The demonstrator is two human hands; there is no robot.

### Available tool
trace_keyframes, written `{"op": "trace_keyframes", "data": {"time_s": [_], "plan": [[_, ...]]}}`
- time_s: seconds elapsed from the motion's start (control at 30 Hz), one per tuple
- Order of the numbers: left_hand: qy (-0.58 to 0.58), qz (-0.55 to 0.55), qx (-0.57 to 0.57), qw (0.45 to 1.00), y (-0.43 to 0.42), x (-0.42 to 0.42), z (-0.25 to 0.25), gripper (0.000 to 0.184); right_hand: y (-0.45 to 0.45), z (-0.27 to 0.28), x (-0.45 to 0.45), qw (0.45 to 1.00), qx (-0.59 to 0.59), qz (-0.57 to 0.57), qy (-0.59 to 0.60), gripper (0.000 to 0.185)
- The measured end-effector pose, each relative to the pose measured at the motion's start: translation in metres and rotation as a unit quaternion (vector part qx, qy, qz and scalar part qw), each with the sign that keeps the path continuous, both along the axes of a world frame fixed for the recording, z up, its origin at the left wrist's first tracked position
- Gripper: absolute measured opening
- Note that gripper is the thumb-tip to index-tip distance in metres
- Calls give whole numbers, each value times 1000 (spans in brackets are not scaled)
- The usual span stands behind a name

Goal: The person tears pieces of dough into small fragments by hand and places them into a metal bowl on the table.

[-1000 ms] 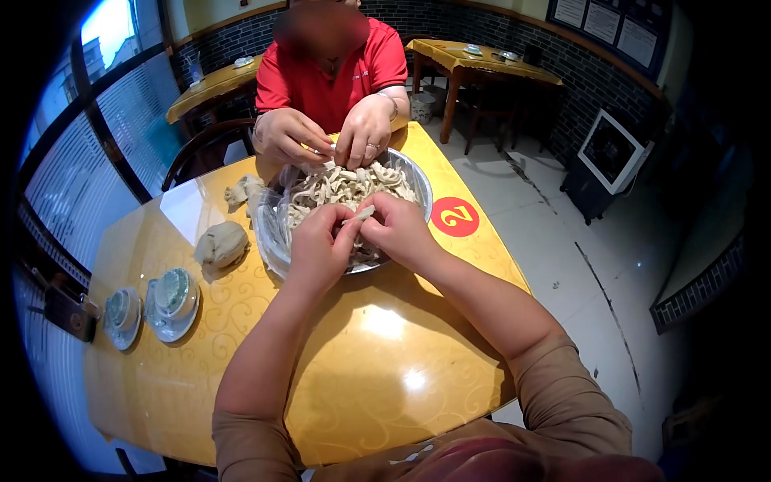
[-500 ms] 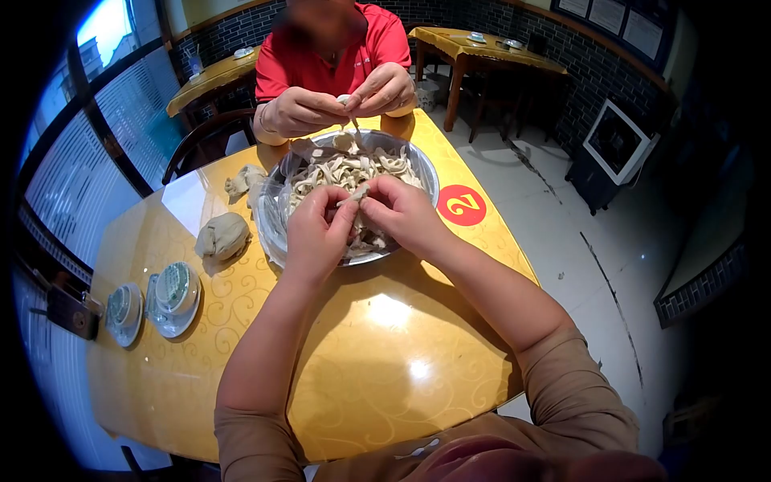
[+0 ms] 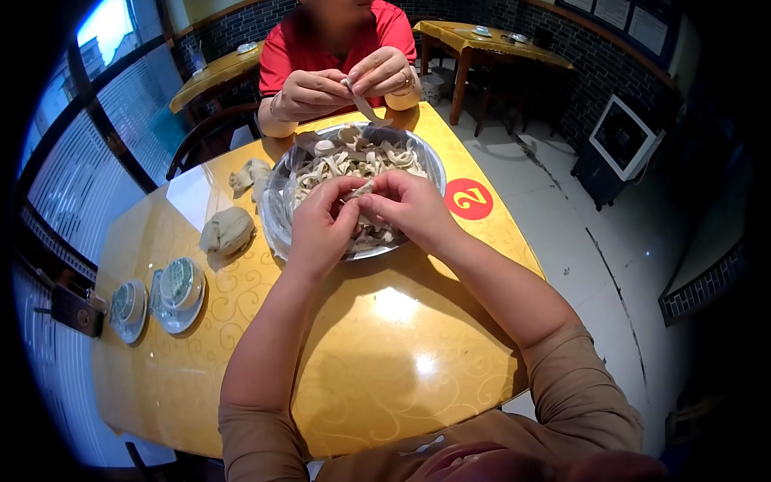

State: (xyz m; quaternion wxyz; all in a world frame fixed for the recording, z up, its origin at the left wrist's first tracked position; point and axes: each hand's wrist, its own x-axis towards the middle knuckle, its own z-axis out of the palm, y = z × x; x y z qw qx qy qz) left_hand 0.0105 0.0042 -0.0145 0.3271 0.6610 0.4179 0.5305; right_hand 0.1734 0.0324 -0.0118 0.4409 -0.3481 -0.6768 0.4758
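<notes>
Over the near side of a metal basin (image 3: 440,171), my left hand (image 3: 323,227) and my right hand (image 3: 411,209) meet at the fingertips. Both are closed in a pinch on a small pale strip (image 3: 364,189), partly hidden by my fingers. A heap of beige, limp strips (image 3: 331,166) fills the basin; I cannot tell whether they are dough or mushroom. Clear plastic (image 3: 275,210) lines the basin's left side. Across from me, a person in a red shirt (image 3: 397,30) holds a longer pale strip (image 3: 368,106) between both hands (image 3: 315,95).
Left of the basin lie a rounded beige lump (image 3: 228,231) and a smaller one (image 3: 250,176), seemingly in plastic. Wrapped dish sets (image 3: 180,287) stand at the table's left. A red number sticker (image 3: 469,198) is at the right edge. An air cooler (image 3: 618,140) stands on the floor.
The other person's hands have parted slightly, and the strip between them now hangs longer to the right. My hands stay pinched together over the basin. The whole view has shifted slightly.
</notes>
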Motion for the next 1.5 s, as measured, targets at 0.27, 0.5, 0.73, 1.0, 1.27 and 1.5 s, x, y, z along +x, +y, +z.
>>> {"op": "trace_keyframes", "data": {"time_s": [0.27,0.5,0.73,1.0,1.27,1.5], "plan": [[46,46,32,997,-1,3,1,18,-3,4,2,999,7,-11,-51,10],[72,40,69,994,-4,3,5,23,-1,1,2,995,52,-45,-67,11],[-23,-7,-21,1000,-2,-1,5,26,-2,0,1,994,71,-34,-77,13],[127,147,123,973,-6,9,1,14,-5,-4,-1,985,136,-51,-98,13],[132,170,132,967,-4,6,2,12,-8,-7,-7,977,186,-82,-65,12],[-36,157,23,987,2,-4,7,13,-11,1,-3,987,132,-68,-56,11]]}}
